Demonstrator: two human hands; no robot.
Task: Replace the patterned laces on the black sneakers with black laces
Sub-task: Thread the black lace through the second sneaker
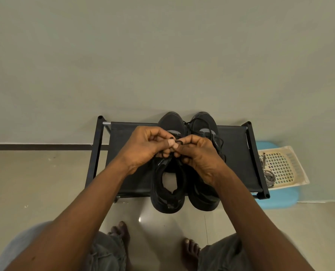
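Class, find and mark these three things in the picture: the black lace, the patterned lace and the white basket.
black lace (180, 142): head view, on the small pinched loop.
patterned lace (268, 176): head view, on its coiled end.
white basket (286, 166): head view, on its bare mesh floor.

1. The left hand has its fingers curled, thumb and forefinger pinching a black lace
2. The right hand pinches the same lace, its fingertips meeting the left's
3. Both bare forearms reach forward and converge at the hands
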